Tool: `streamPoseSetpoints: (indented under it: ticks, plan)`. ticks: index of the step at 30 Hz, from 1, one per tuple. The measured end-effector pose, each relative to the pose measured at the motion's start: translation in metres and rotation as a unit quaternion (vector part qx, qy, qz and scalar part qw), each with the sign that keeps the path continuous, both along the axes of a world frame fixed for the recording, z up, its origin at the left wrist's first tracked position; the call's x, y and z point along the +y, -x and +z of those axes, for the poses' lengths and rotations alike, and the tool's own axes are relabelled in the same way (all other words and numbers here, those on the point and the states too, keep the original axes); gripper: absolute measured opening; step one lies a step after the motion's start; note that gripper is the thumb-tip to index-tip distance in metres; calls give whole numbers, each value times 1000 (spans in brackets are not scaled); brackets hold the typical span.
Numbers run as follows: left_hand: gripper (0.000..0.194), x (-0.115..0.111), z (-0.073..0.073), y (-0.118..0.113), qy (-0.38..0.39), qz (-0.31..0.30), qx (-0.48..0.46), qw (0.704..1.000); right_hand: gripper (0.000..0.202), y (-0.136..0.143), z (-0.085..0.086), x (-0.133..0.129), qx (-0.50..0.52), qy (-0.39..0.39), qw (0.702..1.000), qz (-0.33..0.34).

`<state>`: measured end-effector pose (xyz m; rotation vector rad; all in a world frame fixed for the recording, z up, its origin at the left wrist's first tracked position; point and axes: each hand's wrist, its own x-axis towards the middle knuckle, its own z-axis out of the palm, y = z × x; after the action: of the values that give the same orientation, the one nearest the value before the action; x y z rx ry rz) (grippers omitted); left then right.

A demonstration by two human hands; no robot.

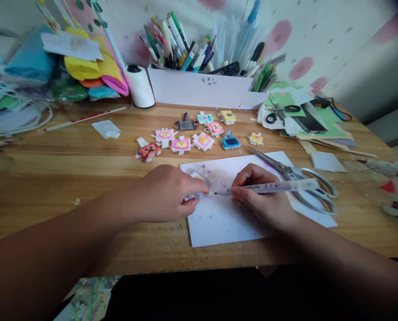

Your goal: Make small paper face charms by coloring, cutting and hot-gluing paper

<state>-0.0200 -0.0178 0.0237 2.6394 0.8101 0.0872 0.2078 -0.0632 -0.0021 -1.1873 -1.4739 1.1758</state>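
My right hand (261,194) grips a marker pen (279,185) with a pale, see-through barrel. Its dark tip points left, close to the fingers of my left hand (167,191). That left hand is closed on a small paper figure (196,177), mostly hidden by the fingers, with a bit of yellow showing. Both hands rest over a white sheet of paper (219,227) marked with small ink spots. Large silver scissors (294,176) lie on the sheet's right side, blades pointing up and left.
Several small coloured paper figures (203,141) lie beyond the sheet. Behind them stands a white box (192,87) full of pens, beside a white thread spool (139,87). Black scissors (281,110) lie on a paper pile at right. A glue gun (395,183) sits at the right edge.
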Motion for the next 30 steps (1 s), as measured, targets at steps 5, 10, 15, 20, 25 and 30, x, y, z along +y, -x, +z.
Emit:
streamPoseSetpoints:
  ticks: [5,10,15,20,25,30]
  plan:
    - [22,-6,-3,-4,-19,-18,73,997,17,2,0,11,-20,-6,1000,15]
    - [21,-6,-4,-6,-25,-23,89,995,17,5,0,15,-45,-19,998,30]
    - [18,-5,-3,-6,-22,-19,83,996,16,5,-2,15,-104,-43,992,52]
    - [18,-3,-4,-5,-20,-17,83,996,17,4,-4,13,-149,-46,986,63]
    - [18,-1,-4,-6,-8,-17,77,997,17,3,-4,13,-113,-36,991,55]
    - [19,0,-2,-6,4,-14,69,998,17,2,-6,12,-122,-41,990,58]
